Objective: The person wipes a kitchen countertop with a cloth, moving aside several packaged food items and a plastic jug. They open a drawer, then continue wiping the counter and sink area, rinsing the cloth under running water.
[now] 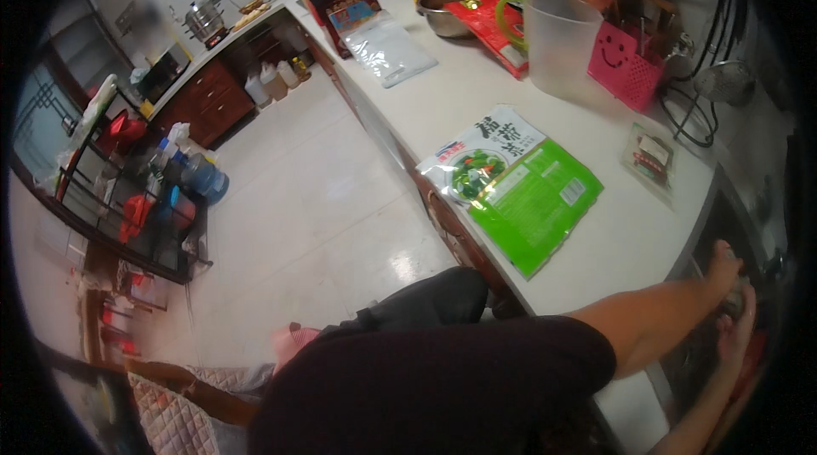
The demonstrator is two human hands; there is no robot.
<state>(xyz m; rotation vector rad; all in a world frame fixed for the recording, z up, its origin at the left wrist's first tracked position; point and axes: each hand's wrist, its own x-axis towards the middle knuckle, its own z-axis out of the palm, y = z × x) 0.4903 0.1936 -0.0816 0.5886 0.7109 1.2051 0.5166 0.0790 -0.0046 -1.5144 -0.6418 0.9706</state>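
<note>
Both hands are together at the far right, over a dark area with a grey edge [713, 184] set into the white counter. My left hand [726, 265] reaches in from above, its fingers closed at the top of a small greyish-green thing [734, 297]. From below, my right hand [739, 331] closes round the same thing. It is small and blurred, so its kind cannot be made out. Nearest to them on the counter lie a small clear packet [651, 157] with brown contents and a flat green-and-white food pouch [528, 187].
A translucent measuring jug [562, 46] with a green handle stands by a pink basket [625, 63]. Behind are a red packet [489, 25], a steel bowl [444, 17], a silver pouch [390, 51] and a dark package [340, 4]. A strainer [725, 83] hangs at right; a rack [128, 174] stands left.
</note>
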